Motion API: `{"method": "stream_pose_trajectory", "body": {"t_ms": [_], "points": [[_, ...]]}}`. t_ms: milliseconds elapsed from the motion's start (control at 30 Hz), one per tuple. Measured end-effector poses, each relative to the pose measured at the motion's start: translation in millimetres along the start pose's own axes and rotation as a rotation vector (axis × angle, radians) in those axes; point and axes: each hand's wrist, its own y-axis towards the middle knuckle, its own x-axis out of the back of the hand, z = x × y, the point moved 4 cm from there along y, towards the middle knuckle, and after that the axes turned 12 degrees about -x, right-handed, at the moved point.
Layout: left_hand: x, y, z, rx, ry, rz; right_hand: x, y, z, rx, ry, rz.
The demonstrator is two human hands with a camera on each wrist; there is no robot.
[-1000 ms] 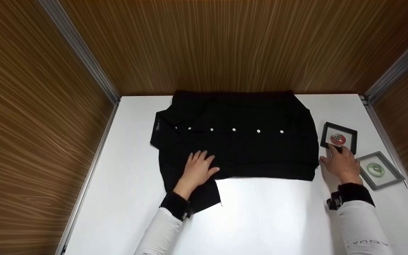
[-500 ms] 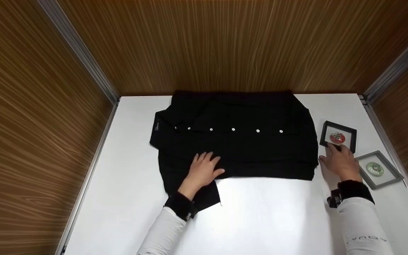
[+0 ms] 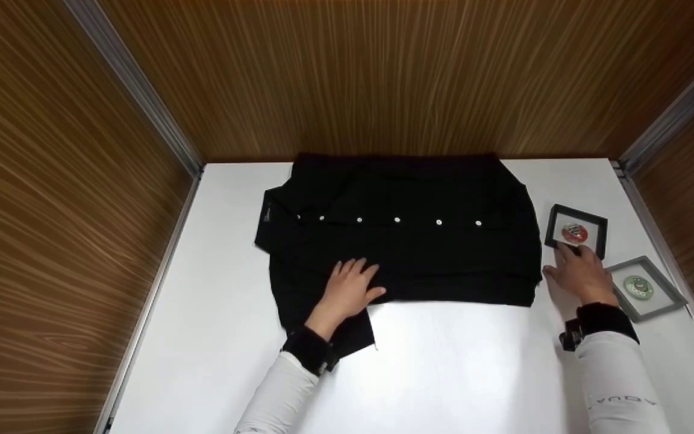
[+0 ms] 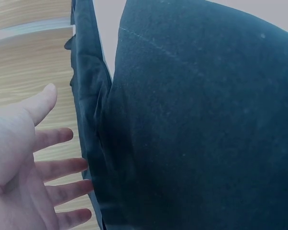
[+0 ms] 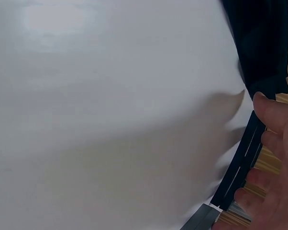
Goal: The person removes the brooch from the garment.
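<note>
A black button-up shirt (image 3: pixel 431 259) lies across the white table, its collar to the left and a row of white buttons along it. My left hand (image 3: pixel 347 292) rests on the shirt's near left part with relaxed, spread fingers; the left wrist view shows the same fingers over the dark cloth (image 4: pixel 192 120). To the right of the shirt, my right hand (image 3: pixel 582 274) rests by the near edge of a small black frame (image 3: pixel 603 238) holding a red round badge (image 3: pixel 574 232). Its fingertips touch that edge, its thumb is close to the shirt's hem.
A grey frame (image 3: pixel 660 310) with a green round badge (image 3: pixel 638 287) lies tilted at the right, beside my right wrist. Wood-grain panels (image 3: pixel 347 78) wall the white table (image 3: pixel 443 374) at the back and both sides.
My left hand has slid slightly to the right over the shirt, then settled. The right hand stays by the black frame; shirt and frames look unmoved.
</note>
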Motion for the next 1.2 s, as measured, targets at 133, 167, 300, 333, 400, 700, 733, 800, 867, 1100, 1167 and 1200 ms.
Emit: {"method": "stream_pose_trajectory", "body": {"t_ms": [133,167,300,333,400,700,733,800,867,1100,1167,1200], "points": [[-0.2,-0.4,-0.1,0.002,-0.002,-0.003,1,0.2,1,-0.013,-0.002,0.016],[-0.2,-0.4,-0.1,0.003,-0.002,-0.004,1,0.1,0,-0.017,0.003,0.018],[0.3,-1.2,0.8,0.010,0.000,0.002,1,0.4,-1,-0.016,0.016,0.020],[0.5,-1.3,1.2,0.011,0.001,0.002,1,0.6,-1,-0.014,0.018,0.018],[0.5,-1.7,2.3,0.013,0.002,0.000,2,1.7,-2,-0.008,0.014,0.015],[0.5,-5.4,12.5,0.031,0.007,-0.022,2,9.7,-11,-0.014,0.026,0.026],[0.8,-6.0,13.9,0.033,0.004,-0.026,2,10.4,-11,-0.015,0.025,0.030],[1.7,-7.2,16.6,0.038,0.001,-0.037,2,11.3,-12,-0.015,0.021,0.040],[2.9,-8.4,19.4,0.044,-0.006,-0.055,4,11.6,-12,-0.021,0.022,0.046],[5.7,-16.2,29.6,0.058,0.015,-0.107,8,5.7,1,-0.028,0.040,0.040],[6.4,-18.6,33.7,0.064,0.020,-0.124,9,2.6,8,-0.006,0.054,0.019],[7.0,-19.8,36.0,0.069,0.020,-0.134,10,1.3,12,0.005,0.058,0.005]]}}
